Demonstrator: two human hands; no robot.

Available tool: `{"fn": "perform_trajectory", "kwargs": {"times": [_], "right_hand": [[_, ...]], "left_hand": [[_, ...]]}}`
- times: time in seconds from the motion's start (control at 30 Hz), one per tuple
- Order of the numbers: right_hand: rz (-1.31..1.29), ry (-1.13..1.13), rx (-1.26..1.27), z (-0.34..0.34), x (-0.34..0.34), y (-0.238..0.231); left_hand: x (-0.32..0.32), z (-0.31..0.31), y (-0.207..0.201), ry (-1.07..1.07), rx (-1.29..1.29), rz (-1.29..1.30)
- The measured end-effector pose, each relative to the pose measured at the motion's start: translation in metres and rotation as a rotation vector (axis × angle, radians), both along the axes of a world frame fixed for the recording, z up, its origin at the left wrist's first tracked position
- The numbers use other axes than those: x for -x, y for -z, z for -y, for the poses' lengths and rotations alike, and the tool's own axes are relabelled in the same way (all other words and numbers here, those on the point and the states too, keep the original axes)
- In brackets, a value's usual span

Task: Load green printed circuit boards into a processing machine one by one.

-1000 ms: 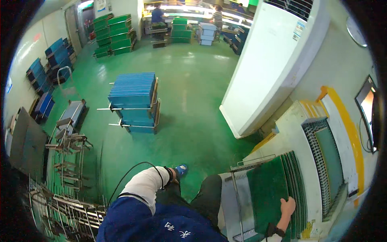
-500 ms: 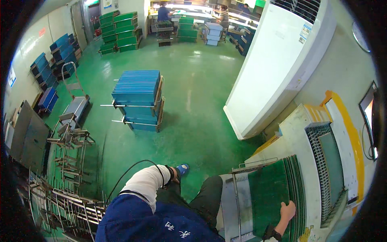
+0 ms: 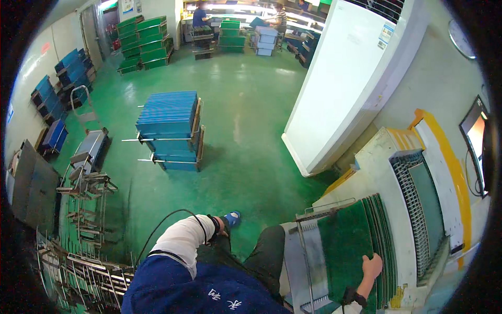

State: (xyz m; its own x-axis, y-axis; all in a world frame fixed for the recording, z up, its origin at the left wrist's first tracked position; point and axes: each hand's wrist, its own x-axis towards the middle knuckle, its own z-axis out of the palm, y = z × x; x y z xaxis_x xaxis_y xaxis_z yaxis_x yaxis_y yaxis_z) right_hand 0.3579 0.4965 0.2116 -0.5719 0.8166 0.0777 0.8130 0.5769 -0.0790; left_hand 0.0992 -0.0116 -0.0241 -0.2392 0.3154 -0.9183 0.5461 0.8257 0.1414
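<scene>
The right hand [image 3: 372, 267], curled closed, is seemingly pinching a green board [image 3: 345, 243], separating it needing care; the left hand [image 3: 223, 228] is hiding its grip.

Boards [image 3: 342, 240] stand in a rack [image 3: 306, 261] at lower right, a machine [image 3: 374, 157] right of them, an upright cabinet [image 3: 340, 83] beyond. Ahead on the floor [image 3: 246, 120] — stacked racks [image 3: 167, 128]; a trolley [image 3: 93, 144] left of those; farthest back, probably a surface [image 3: 235, 17].

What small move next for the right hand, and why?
Probably ease the leftmost green board slightly away from the boards beside it: the right hand is at its edge, and those boards stand close together.
</scene>
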Motion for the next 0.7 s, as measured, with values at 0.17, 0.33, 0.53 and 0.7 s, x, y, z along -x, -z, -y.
{"fn": "perform_trajectory", "kwargs": {"times": [0.17, 0.33, 0.53, 0.7], "right_hand": [[0.015, 0.016, 0.022, 0.008, 0.000, -0.008], [0.006, 0.014, 0.023, 0.016, 0.002, -0.014], [0.046, 0.027, 0.035, 0.021, 0.004, -0.020], [0.045, 0.010, 0.011, 0.020, 0.004, -0.018]], "left_hand": [[-0.001, 0.002, 0.002, 0.006, 0.001, -0.003], [-0.001, 0.002, 0.000, 0.003, 0.001, -0.006], [-0.002, -0.002, -0.006, 0.003, -0.012, -0.010], [-0.002, -0.003, -0.009, 0.002, -0.008, -0.015]]}}
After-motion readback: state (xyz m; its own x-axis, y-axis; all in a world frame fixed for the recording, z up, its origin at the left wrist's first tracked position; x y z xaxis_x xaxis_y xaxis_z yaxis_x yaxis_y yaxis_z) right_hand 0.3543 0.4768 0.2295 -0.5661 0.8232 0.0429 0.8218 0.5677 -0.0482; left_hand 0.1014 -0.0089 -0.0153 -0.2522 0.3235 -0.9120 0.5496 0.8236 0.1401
